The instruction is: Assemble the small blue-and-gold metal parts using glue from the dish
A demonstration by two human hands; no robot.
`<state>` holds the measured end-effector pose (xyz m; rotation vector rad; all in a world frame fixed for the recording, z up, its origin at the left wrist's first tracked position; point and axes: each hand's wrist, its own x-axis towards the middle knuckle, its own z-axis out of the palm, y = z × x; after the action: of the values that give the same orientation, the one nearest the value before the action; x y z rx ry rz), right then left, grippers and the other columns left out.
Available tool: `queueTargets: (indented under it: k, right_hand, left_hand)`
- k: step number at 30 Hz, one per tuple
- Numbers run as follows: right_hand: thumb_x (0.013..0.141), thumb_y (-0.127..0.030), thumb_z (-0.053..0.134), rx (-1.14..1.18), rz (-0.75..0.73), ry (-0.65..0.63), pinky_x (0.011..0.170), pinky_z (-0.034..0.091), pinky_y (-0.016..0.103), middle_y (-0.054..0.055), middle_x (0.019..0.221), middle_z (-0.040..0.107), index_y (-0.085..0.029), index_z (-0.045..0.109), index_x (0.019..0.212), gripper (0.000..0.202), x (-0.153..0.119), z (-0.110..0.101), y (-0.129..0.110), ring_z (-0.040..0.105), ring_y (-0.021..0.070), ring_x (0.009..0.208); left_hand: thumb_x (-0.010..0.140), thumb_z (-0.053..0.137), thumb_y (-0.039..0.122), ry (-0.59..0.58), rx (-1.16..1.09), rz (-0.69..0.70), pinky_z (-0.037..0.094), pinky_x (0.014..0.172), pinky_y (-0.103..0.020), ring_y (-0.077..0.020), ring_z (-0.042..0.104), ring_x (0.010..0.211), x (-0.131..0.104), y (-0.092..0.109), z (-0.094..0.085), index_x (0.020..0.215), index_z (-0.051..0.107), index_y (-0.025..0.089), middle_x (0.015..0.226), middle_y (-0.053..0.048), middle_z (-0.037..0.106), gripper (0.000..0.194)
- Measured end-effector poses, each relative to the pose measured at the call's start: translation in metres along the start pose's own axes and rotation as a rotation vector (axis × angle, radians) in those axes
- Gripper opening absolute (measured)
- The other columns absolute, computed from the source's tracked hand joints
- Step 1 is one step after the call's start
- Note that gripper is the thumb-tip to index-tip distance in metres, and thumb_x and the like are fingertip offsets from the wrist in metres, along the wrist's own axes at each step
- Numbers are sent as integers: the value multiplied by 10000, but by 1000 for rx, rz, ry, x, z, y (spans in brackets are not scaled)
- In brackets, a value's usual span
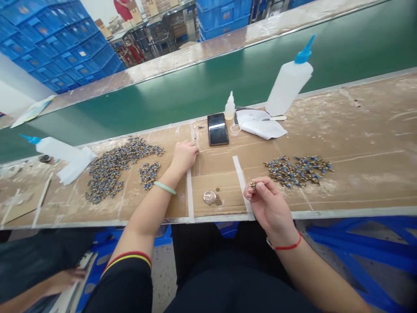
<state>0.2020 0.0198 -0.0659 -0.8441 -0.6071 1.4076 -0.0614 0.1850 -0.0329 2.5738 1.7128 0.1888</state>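
My right hand (272, 206), palm up at the bench's front edge, pinches a small brass-coloured metal part (253, 185) between thumb and fingers. Beside it lies a loose pile of small brass-and-blue parts (283, 171). Farther left, my left hand (185, 156) rests on the cardboard top with its fingers curled down; whatever they hold is hidden. A small heap of the same parts (149, 174) sits next to my left forearm, and a larger pile (112, 167) spreads beyond it. Between my hands, nearer me, is a round shiny metal piece (209, 197).
Behind my hands lie a phone (218, 129), a small dropper bottle (230, 106), and a tall white bottle (288, 84) beside a white cloth (260, 124). Another bottle (58, 148) leans at left. A green conveyor belt (182, 91) runs behind. Another person's hand (67, 278) is lower left.
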Motion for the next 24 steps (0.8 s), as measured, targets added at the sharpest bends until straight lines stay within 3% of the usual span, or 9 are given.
queueTargets:
  k: [7,11,13,18,21,24]
  right_hand:
    - [803,-497,927,-77,-91,-2,630,531,270,-43,668,626,-249,752,880,313,5,1,-2,633,126,658]
    - [803,-528,917,-180,-227,58,638,550,290,-29,702,670,-232,756,883,346,8,12,-9,665,134,653]
    - [819,-532,899,-282,-325,110,673,565,311,-19,743,701,-229,764,904,342,8,24,-15,689,145,672]
    - [856,-483,876,-305,-675,214,647,522,314,-13,807,708,-227,748,897,289,1,64,-27,669,137,644]
    - [892,-446,843,-263,-772,251,605,478,324,-24,814,686,-246,722,928,237,-4,81,-28,614,131,592]
    - [928,-385,813,-252,-872,264,598,451,317,-40,766,648,-259,732,945,151,-6,86,-27,581,122,572]
  left_hand:
    - [966,513,45,-53,47,54,368,958,-470,-319,606,1142,3,16,-16,970,746,114,1168,-216,736,243]
    - [1018,497,119,5,3,16,412,944,-464,-309,621,1097,-17,36,-32,960,732,137,1102,-180,737,243]
    - [1044,511,188,59,-119,27,457,930,-447,-286,643,1047,-37,54,-38,935,727,172,1046,-139,743,243]
    - [1024,609,260,271,-778,187,558,884,-411,-246,700,920,-108,127,-42,891,726,225,917,-94,755,180]
    - [1017,616,239,436,-883,203,585,864,-409,-237,717,878,-137,165,-39,954,745,223,918,-106,774,145]
    - [1022,612,243,546,-950,194,597,813,-394,-223,717,837,-147,183,-36,942,757,213,920,-113,790,168]
